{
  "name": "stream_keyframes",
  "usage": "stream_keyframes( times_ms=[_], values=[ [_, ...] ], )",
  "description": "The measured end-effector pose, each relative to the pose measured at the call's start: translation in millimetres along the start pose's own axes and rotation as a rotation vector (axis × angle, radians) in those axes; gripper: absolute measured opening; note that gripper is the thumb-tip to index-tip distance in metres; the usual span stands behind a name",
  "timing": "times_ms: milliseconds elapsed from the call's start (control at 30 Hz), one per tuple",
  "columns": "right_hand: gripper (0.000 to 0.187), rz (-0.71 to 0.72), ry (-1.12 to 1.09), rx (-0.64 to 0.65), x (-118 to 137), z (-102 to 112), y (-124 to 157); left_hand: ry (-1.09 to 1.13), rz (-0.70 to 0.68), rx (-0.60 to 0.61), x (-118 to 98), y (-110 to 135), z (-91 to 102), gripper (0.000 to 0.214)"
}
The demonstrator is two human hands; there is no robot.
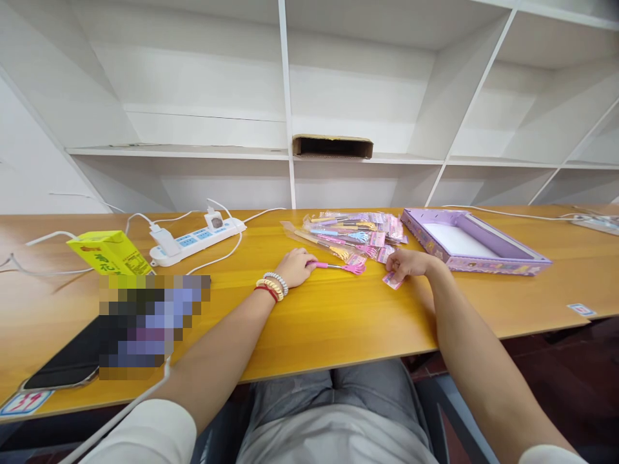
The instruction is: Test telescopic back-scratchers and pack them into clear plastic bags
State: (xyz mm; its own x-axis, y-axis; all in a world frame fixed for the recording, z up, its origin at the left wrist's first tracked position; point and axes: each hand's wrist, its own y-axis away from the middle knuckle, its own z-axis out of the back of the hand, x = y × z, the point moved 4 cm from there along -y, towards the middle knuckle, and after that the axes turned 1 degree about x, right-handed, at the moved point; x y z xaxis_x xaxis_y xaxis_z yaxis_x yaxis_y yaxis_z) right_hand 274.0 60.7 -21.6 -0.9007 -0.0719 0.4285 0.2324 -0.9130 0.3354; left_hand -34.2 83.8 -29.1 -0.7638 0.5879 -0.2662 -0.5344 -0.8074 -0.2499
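Note:
My left hand (296, 266) is closed on the handle end of a pink back scratcher (333, 265), which has a metal shaft and a small hand-shaped head pointing right. Farther right, my right hand (409, 263) pinches a small pink printed card (392, 280) at the tabletop. Just beyond both hands lies a pile of bagged back scratchers (355, 233) in clear wrappers with pink cards, their heads yellow, blue and pink.
A shallow purple box (498, 263) lies open to the right of the pile. On the left are a white power strip (203, 240) with cords, a yellow-green carton (112, 251) and a dark phone (65, 354). White shelving with a cardboard box (333, 147) rises behind the wooden table (319, 335).

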Motion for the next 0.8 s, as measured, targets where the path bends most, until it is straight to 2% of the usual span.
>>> stream_keyframes(
  times_ms=[100,233,500,800],
  values=[
    [0.029,0.010,0.040,-0.002,7,-3,-5,-0.002,0.002,0.005,0,0,0.1,0.029],
    [0.024,0.025,0.086,-0.006,11,-6,-9,-0.012,0.000,0.007,0,0,-0.6,0.030],
    [0.027,0.008,0.092,-0.021,11,-4,-7,-0.021,-0.008,0.005,1,-1,-1.9,0.031],
    [0.032,0.020,0.130,-0.118,5,-2,-14,-0.027,-0.016,0.004,-2,0,-0.4,0.031]
  ],
)
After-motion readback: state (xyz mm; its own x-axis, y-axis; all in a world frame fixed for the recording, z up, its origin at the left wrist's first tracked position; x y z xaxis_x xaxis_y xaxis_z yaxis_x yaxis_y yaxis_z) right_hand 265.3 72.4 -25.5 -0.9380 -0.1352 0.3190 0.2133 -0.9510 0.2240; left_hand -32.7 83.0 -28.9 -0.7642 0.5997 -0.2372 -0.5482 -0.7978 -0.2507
